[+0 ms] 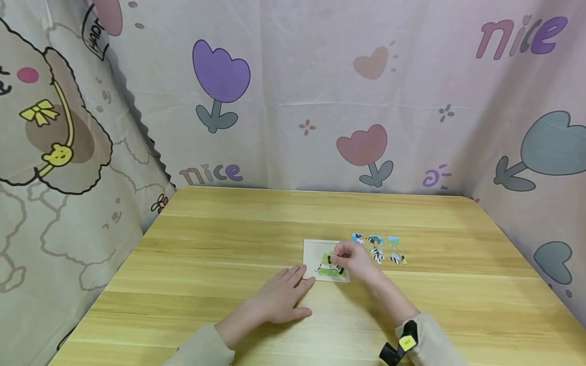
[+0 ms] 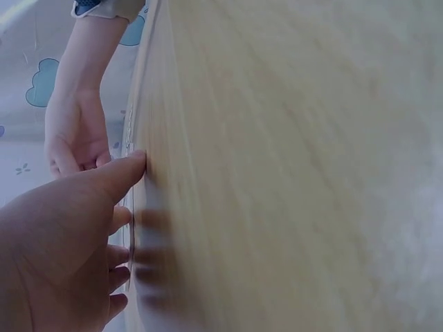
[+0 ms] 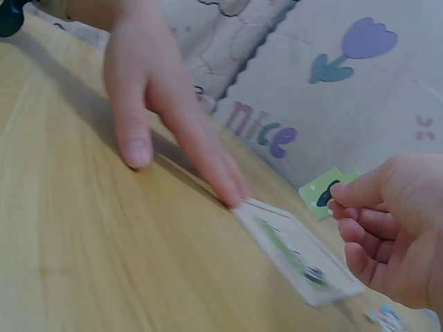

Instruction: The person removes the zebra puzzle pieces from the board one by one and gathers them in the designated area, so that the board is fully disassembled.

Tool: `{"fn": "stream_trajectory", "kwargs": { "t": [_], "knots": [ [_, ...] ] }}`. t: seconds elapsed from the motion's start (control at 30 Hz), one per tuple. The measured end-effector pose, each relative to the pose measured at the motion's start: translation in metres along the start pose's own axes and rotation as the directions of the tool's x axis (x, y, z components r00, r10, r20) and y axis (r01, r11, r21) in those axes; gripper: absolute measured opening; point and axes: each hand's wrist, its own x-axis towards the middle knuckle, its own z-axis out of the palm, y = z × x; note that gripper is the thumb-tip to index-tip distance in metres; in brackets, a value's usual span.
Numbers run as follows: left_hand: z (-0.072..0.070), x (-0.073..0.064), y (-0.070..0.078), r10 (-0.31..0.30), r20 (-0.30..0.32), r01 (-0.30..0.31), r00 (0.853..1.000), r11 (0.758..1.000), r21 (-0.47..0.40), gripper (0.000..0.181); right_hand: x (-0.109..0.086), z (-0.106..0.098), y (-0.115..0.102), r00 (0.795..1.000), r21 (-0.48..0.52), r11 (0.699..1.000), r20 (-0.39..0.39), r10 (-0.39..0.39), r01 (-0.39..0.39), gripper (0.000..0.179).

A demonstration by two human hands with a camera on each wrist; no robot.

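A white puzzle board (image 1: 312, 250) lies on the table, with green and black-and-white pieces (image 1: 328, 269) set in its lower right part. My left hand (image 1: 283, 295) lies with fingers extended, fingertips touching the board's left edge. Between thumb and fingers, my right hand (image 1: 354, 260) pinches a green puzzle piece (image 3: 315, 192) with a dark shape on it. In the right wrist view, that piece is held up above the board (image 3: 325, 294). The left wrist view shows the left fingers (image 2: 119, 254) along the tabletop, and the board's face is hidden there.
Several loose puzzle pieces (image 1: 377, 255) with blue, green and striped parts lie right of the board, beyond the right hand. The wooden table (image 1: 220, 229) meets a printed curtain (image 1: 284, 142) at the back and sides. A black strap device (image 1: 403, 343) sits on the right wrist.
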Motion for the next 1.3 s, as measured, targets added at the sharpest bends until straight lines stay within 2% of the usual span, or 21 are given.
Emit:
{"fn": "stream_trajectory", "kwargs": {
  "t": [0.3, 0.57, 0.7, 0.8, 1.03, 1.2, 1.3],
  "knots": [
    [-0.001, 0.0, 0.001, -0.01, 0.006, 0.01, 1.0, 1.0, 0.024, 0.07, -0.018, -0.045, 0.018, 0.997, -0.059, 0.997, -0.053, 0.051, -0.054, 0.015],
    [-0.001, 0.0, 0.002, -0.017, 0.025, 0.017, 1.0, 1.0, 0.025, 0.073, -0.035, -0.07, 0.034, 0.995, -0.09, 0.993, 0.056, 0.086, -0.081, 0.013],
    [0.0, 0.0, 0.001, -0.019, 0.023, 0.019, 1.0, 1.0, 0.025, 0.073, -0.037, -0.068, 0.038, 0.995, -0.135, 0.987, 0.019, 0.094, -0.09, 0.011],
    [0.0, 0.0, 0.001, -0.018, 0.02, 0.018, 1.0, 0.999, 0.027, 0.073, -0.037, -0.062, 0.038, 0.998, -0.196, 0.978, -0.034, 0.062, -0.067, 0.009],
    [0.002, 0.001, 0.001, -0.015, 0.015, 0.014, 1.0, 1.0, 0.026, 0.073, -0.036, -0.048, 0.036, 0.988, -0.378, 0.925, -0.156, -0.016, -0.044, 0.006],
    [0.003, 0.002, 0.0, -0.026, 0.02, 0.025, 0.999, 1.0, 0.018, 0.074, -0.034, -0.044, 0.036, 0.986, -0.481, 0.876, -0.158, -0.053, -0.03, 0.005],
    [0.003, 0.002, 0.001, -0.029, 0.022, 0.028, 0.999, 0.999, 0.019, 0.074, -0.034, -0.043, 0.037, 0.986, -0.514, 0.857, -0.156, -0.064, -0.026, 0.006]
  ]
}}
